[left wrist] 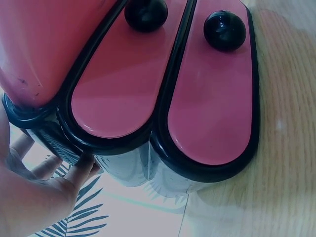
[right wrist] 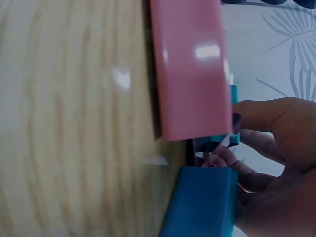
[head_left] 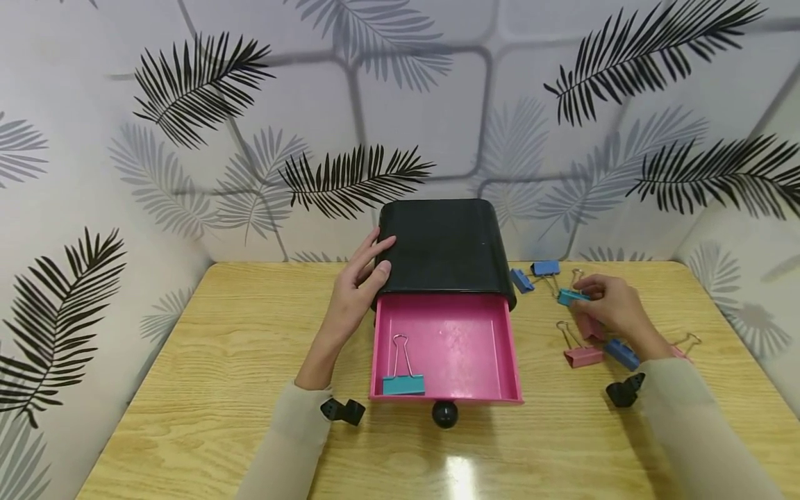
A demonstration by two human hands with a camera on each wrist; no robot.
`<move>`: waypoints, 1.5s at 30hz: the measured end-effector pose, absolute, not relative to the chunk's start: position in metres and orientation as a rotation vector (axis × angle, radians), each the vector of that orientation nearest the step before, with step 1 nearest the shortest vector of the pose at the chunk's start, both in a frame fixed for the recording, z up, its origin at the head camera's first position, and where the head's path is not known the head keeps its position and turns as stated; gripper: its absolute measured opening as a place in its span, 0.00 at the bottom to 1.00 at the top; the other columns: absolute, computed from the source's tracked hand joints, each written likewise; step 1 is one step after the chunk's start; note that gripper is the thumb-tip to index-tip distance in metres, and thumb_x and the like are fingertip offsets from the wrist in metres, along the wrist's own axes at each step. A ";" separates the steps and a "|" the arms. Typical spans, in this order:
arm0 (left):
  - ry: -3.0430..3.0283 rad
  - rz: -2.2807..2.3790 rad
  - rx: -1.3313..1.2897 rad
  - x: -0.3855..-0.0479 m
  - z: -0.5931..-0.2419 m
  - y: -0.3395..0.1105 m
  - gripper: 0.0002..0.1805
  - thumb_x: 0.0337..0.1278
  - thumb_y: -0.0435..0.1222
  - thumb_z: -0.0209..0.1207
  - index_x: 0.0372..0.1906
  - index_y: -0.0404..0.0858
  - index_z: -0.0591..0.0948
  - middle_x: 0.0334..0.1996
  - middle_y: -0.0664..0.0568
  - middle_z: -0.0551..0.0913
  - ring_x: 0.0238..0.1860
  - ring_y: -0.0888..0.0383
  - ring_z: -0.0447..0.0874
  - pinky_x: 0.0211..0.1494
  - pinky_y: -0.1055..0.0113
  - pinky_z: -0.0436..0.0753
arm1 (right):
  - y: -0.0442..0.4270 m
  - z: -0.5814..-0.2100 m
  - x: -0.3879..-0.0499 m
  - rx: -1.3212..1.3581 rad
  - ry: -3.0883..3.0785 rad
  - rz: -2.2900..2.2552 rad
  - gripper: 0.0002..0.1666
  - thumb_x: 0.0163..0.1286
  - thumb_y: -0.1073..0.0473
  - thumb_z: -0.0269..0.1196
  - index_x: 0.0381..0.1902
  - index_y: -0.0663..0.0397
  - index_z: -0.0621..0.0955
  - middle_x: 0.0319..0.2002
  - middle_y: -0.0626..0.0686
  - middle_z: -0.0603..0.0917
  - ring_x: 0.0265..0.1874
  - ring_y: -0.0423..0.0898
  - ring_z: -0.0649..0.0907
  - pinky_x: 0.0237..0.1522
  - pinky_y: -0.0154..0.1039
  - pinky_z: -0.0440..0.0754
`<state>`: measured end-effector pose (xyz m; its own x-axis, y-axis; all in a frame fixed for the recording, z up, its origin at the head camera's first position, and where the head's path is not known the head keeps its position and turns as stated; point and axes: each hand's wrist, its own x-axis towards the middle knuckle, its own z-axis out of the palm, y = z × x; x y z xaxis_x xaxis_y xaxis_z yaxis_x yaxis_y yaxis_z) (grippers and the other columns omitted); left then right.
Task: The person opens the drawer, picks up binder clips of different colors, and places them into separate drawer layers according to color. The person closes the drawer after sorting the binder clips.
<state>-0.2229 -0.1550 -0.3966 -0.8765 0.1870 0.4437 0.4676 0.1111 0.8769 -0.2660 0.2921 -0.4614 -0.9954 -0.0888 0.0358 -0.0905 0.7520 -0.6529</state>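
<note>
Teal binder clip [head_left: 570, 298], right of the black cabinet [head_left: 442, 244], is pinched by the right hand [head_left: 615, 305], while the left hand [head_left: 351, 295] (fingers extended, unclenched) rests against the cabinet's side, presumably to steady it.

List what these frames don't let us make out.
Head: far-right pink clip, partly behind right forearm.
Left wrist: contents of closed drawers, behind their fronts.
Left wrist: left hand, cut off by left edge.
Right wrist: teal clip, mostly behind near pink clip.
Right wrist: blue clip, cut off by bottom edge.
</note>
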 end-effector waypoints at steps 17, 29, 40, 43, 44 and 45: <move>-2.186 -1.834 -0.634 -0.217 -0.388 -0.155 0.25 0.75 0.33 0.52 0.73 0.34 0.73 0.80 0.43 0.57 0.76 0.49 0.64 0.71 0.49 0.70 | 0.295 -0.463 -0.263 0.179 -2.821 1.035 0.16 0.70 0.58 0.70 0.51 0.63 0.87 0.41 0.64 0.89 0.35 0.54 0.86 0.35 0.45 0.82; -2.177 -1.833 -0.630 -0.232 -0.410 -0.158 0.25 0.76 0.35 0.52 0.74 0.41 0.74 0.81 0.53 0.57 0.73 0.50 0.69 0.70 0.50 0.71 | 0.295 -0.449 -0.246 0.104 -2.719 1.140 0.19 0.74 0.54 0.66 0.54 0.64 0.86 0.50 0.69 0.85 0.50 0.67 0.85 0.36 0.19 0.76; -2.192 -1.817 -0.617 -0.232 -0.410 -0.159 0.25 0.76 0.34 0.52 0.73 0.40 0.74 0.81 0.52 0.57 0.73 0.51 0.69 0.68 0.59 0.73 | 0.287 -0.438 -0.228 0.067 -2.653 1.158 0.19 0.71 0.51 0.69 0.50 0.61 0.87 0.46 0.63 0.87 0.35 0.18 0.76 0.37 0.16 0.75; -2.183 -1.818 -0.625 -0.233 -0.411 -0.159 0.24 0.76 0.36 0.53 0.73 0.44 0.75 0.80 0.56 0.58 0.74 0.56 0.67 0.70 0.55 0.73 | 0.285 -0.433 -0.223 0.077 -2.617 1.186 0.17 0.69 0.53 0.71 0.47 0.61 0.88 0.43 0.54 0.88 0.35 0.19 0.79 0.38 0.17 0.76; -2.181 -1.816 -0.629 -0.233 -0.411 -0.159 0.24 0.76 0.37 0.53 0.73 0.45 0.75 0.80 0.57 0.59 0.75 0.58 0.65 0.70 0.53 0.72 | 0.284 -0.432 -0.221 0.080 -2.607 1.203 0.17 0.68 0.53 0.72 0.47 0.61 0.88 0.42 0.50 0.88 0.35 0.19 0.79 0.38 0.17 0.77; -2.176 -1.816 -0.635 -0.233 -0.412 -0.159 0.24 0.76 0.37 0.53 0.73 0.46 0.75 0.80 0.57 0.59 0.75 0.58 0.64 0.70 0.52 0.72 | 0.283 -0.430 -0.219 0.083 -2.595 1.220 0.17 0.68 0.53 0.72 0.47 0.61 0.88 0.41 0.46 0.88 0.35 0.19 0.80 0.38 0.17 0.77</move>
<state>-0.2330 -0.1590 -0.4115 -0.8779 0.1762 0.4453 0.4696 0.1347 0.8725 -0.2192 0.2834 -0.4298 -0.9614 0.0631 0.2678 -0.1660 0.6433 -0.7474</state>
